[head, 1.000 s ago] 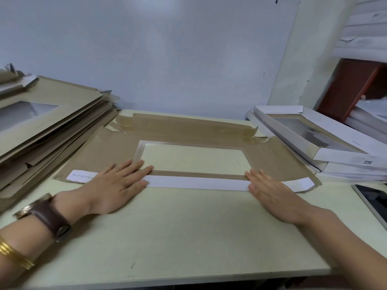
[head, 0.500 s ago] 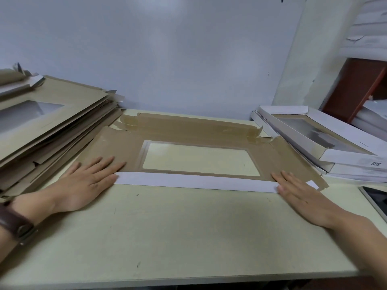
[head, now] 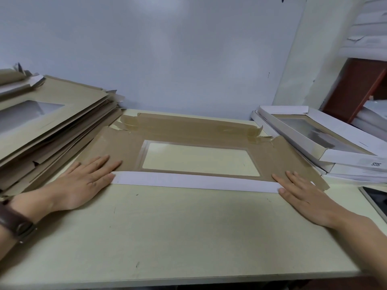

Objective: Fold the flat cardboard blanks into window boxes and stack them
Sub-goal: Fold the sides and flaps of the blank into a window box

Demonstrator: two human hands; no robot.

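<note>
Your cardboard blank (head: 125,143) lies flat, brown side up, mid-table (head: 188,227); its clear window (head: 199,159) shows the tabletop through it; the near flap (head: 194,182) is folded over, white side up. Your left hand (head: 83,185) lies palm down, fingers spread flat, at the flap's left end; your right hand (head: 303,195) lies likewise at its right end; neither grips anything, both press. Stack of flat blanks (head: 52,126) to your left; folded white window boxes (head: 326,143) stacked to your right; a tablet (head: 374,197) at the right edge; a brown watch strap (head: 14,222) on your left wrist.
</note>
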